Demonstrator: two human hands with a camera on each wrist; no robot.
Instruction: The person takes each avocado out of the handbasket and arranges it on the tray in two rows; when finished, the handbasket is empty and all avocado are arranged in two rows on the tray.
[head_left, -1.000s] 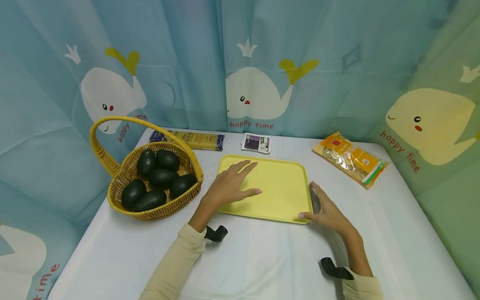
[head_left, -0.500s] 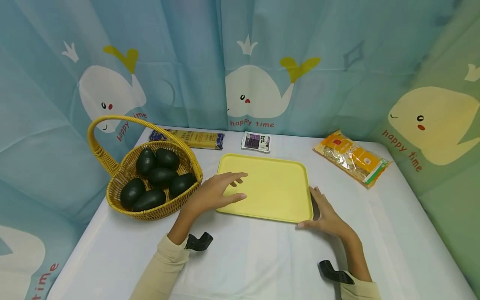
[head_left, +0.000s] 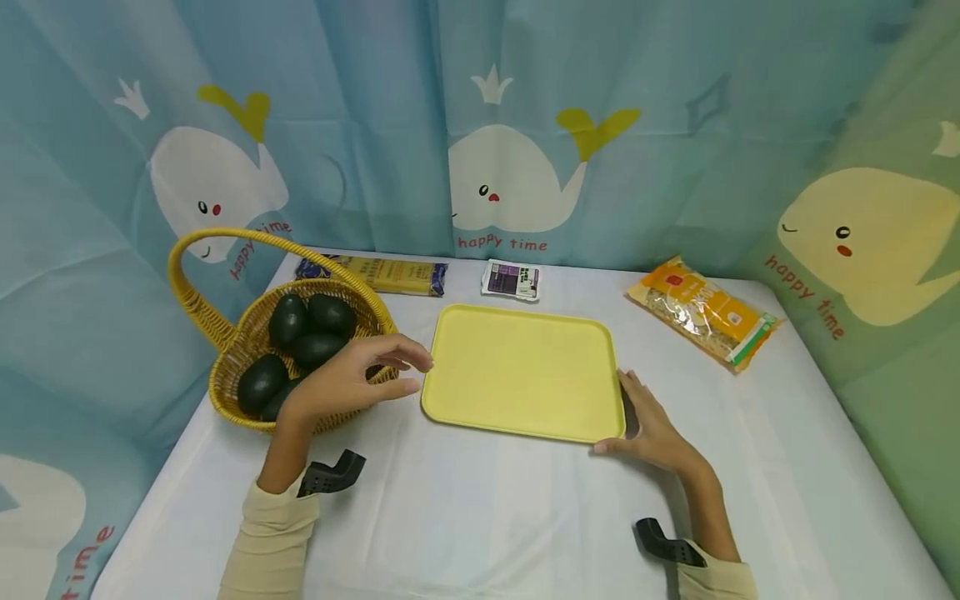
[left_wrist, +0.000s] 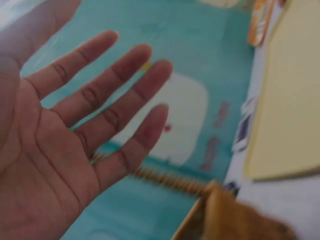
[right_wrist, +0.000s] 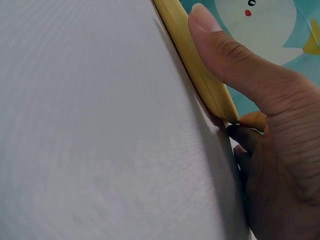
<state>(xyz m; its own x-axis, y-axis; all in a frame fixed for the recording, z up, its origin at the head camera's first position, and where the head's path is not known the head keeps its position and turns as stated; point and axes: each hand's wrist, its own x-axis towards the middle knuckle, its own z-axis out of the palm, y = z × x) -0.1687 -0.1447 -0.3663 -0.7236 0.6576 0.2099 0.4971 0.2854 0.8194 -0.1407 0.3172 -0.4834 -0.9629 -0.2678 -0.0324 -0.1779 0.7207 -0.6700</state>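
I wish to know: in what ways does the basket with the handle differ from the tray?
The basket is woven, while the tray looks smooth. The basket is deep, with a tall arched handle; the tray is shallow, with a low rim and no handle. The basket is rounded, but the tray is rectangular with rounded corners. Both are yellow, the basket more golden and the tray paler, and both are on the white table.

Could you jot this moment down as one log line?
Left hand: empty, near wicker basket of avocados | right hand: at near right corner of yellow tray | yellow tray: on white table
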